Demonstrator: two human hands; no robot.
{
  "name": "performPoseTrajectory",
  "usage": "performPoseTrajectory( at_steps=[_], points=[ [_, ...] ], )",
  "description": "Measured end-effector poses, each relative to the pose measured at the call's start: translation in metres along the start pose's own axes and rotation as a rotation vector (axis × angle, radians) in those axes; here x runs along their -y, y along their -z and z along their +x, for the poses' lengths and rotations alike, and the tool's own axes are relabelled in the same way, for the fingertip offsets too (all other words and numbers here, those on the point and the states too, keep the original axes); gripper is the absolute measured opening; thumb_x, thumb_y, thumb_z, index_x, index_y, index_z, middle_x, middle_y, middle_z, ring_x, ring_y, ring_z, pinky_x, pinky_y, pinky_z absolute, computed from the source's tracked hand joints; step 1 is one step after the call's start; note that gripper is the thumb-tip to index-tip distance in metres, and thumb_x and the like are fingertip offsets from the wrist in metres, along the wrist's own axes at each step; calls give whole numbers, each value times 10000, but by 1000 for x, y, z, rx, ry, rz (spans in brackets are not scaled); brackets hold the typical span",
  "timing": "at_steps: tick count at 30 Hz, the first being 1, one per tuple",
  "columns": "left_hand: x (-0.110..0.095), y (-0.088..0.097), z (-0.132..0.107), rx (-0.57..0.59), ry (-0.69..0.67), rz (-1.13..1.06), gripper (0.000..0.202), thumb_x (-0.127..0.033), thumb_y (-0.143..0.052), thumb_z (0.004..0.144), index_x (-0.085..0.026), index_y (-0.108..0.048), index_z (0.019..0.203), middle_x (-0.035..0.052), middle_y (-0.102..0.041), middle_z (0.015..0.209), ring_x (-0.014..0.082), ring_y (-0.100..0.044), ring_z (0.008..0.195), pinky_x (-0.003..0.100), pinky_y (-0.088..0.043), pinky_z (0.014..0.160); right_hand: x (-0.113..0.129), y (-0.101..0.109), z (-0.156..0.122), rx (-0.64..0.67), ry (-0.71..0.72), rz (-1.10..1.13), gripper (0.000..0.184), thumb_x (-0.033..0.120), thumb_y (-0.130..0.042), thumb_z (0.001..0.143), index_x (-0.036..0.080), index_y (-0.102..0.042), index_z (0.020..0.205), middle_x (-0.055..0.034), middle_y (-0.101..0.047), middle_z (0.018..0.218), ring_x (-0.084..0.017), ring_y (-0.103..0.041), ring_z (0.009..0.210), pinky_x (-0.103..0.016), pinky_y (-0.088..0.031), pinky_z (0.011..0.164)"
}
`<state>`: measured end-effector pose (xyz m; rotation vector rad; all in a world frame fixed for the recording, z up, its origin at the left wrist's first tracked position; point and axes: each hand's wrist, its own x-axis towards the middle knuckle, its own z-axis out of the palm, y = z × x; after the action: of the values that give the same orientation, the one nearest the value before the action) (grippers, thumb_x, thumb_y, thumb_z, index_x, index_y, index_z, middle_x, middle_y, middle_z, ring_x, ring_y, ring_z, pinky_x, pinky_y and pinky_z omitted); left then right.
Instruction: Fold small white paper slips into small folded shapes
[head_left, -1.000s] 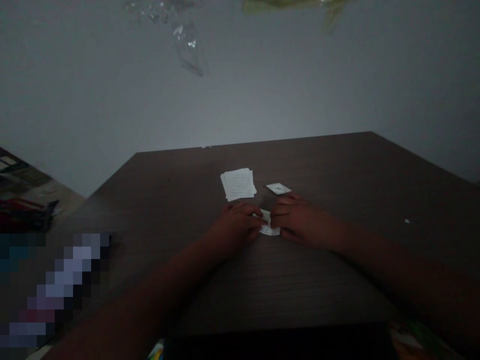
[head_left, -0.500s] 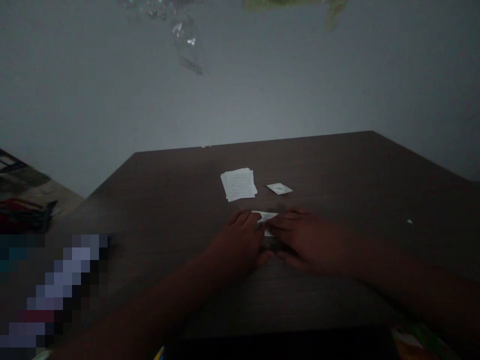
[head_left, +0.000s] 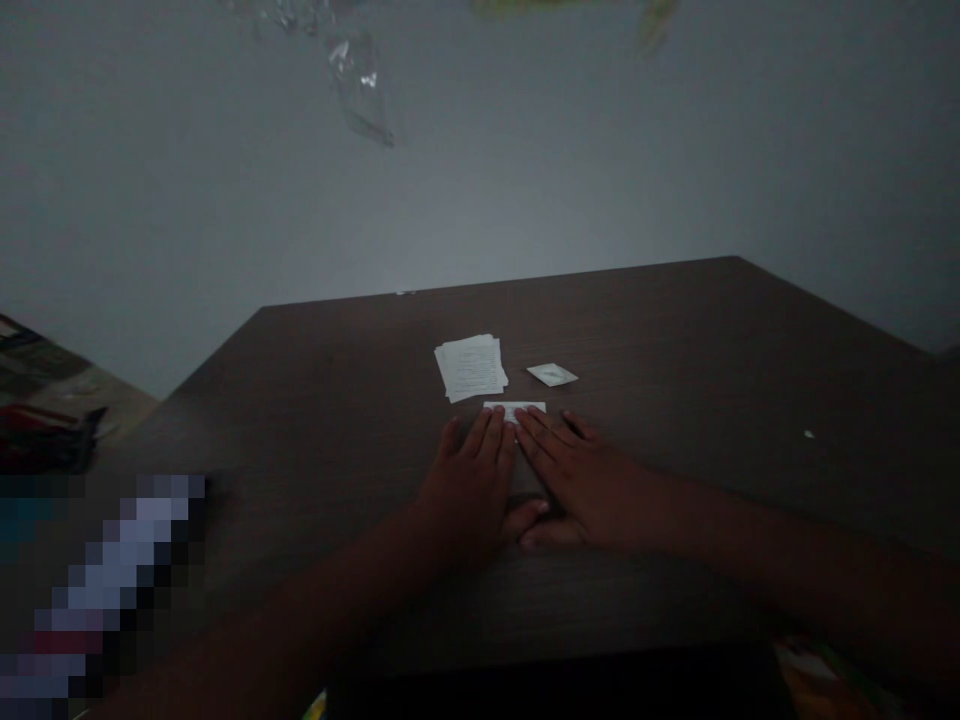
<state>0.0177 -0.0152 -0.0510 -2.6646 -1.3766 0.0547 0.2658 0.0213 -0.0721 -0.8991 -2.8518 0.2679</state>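
A small piece of printed white paper [head_left: 513, 407] lies on the dark table, its far edge showing straight beyond my fingertips. My left hand [head_left: 474, 482] rests flat with fingers stretched out, the tips pressing on the paper's left part. From the other side my right hand [head_left: 574, 475] lies open too, its fingertips on the right part. The thumbs come close together below the paper. Most of the paper's near part is hidden under the fingers. Just beyond it sit a stack of printed paper squares [head_left: 472, 367] and a folded diamond-shaped paper [head_left: 553, 375].
The brown wooden table [head_left: 337, 400] meets a grey wall [head_left: 525, 170], where a clear plastic bag [head_left: 361, 88] hangs. A tiny white scrap [head_left: 808, 434] lies at the right. Something blurred into blocks [head_left: 120, 570] is at the lower left, with a reddish object [head_left: 37, 435] beyond the table.
Both hands have gone from curled around the paper to spread flat on it, fingers pointing forward. The paper's visible far edge is now straight and a little farther from me.
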Motion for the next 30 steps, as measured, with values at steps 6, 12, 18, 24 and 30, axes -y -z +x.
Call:
performPoseTrajectory(
  at_steps=[6,12,18,24,30],
  points=[
    [5,3,3,38,37,-25,875,-717,-484,1273,-74,-623,1851,319,-557,1938,539,-543,1809,752,-492,1428,-13,2,8,15,-43,-22,1345,1002,-691,1091,-4,-421,1942,-390,-370,1994,-576,-392,1877,-779,-390,1505],
    [5,9,2,60,157,-4,957,-784,-520,1247,-13,-662,1797,369,-555,1917,595,-508,1812,837,-381,1470,-26,6,9,49,-43,-18,1294,1022,-548,1138,33,-405,1960,-351,-342,2018,-536,-377,1896,-751,-380,1512],
    [18,8,6,31,253,-45,927,-766,-639,1220,-48,-641,1807,376,-616,1866,575,-543,1798,838,-361,1487,-20,12,2,58,-65,-3,1251,980,-610,1143,45,-436,1955,-337,-360,2013,-554,-413,1874,-740,-428,1490],
    [37,7,16,-124,33,-196,715,-438,-792,1196,-142,-613,1822,273,-596,1922,445,-568,1801,677,-479,1480,-14,24,1,41,-61,-30,990,797,-651,1219,72,-570,1888,-318,-499,1961,-521,-519,1820,-674,-489,1455],
    [47,2,21,-103,-78,-297,406,-224,-671,1217,-248,-833,1588,119,-860,1627,331,-793,1545,535,-562,1422,-19,37,11,-3,-3,17,524,437,-723,1242,208,-764,1711,-224,-729,1799,-435,-744,1580,-680,-586,1335]
  ],
)
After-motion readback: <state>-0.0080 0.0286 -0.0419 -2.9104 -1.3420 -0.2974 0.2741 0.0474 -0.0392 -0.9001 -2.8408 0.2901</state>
